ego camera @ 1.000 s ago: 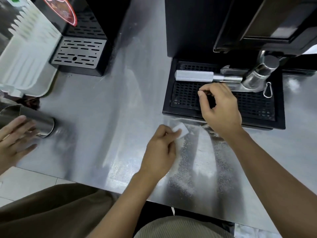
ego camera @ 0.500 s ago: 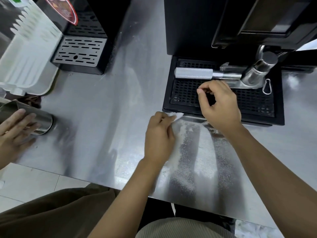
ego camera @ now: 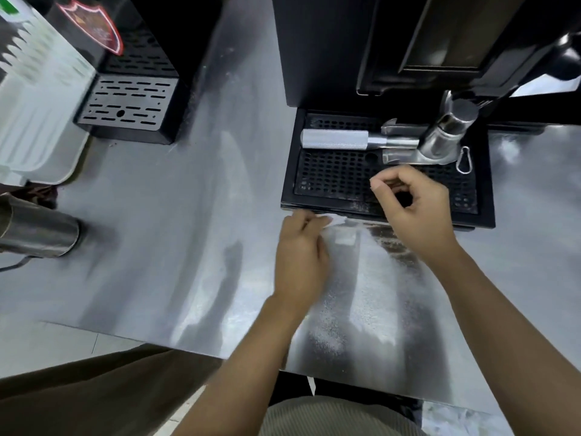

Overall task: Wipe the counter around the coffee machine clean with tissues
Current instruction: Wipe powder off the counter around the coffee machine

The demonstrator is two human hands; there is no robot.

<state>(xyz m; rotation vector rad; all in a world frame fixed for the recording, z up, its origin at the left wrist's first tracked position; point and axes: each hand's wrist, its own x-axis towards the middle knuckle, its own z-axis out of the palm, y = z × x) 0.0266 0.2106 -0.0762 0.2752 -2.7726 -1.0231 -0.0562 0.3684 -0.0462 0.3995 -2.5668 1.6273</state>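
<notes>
Grit [ego camera: 327,338] speckling the glossy brushed-steel tabletop [ego camera: 176,234] could, I judge, get shoved under the black perforated drip tray [ego camera: 486,196], since the thin white tissue [ego camera: 335,219] sits right at that tray's front lip. The left hand [ego camera: 300,256] pinches the tissue in curled fingers against the steel; flimsy paper may shred. The right hand [ego camera: 415,212] hovers over the grille, fingers curled, nothing visible inside them.

Stainless steel counter [ego camera: 157,247], bearing: coffee machine [ego camera: 330,58] with black drip tray [ego camera: 485,196]; second machine [ego camera: 125,105] (rear left); white tray [ego camera: 37,105]; steel cup [ego camera: 37,231]; tissue [ego camera: 336,220] against the drip tray's front; scattered pale specks [ego camera: 330,309].
</notes>
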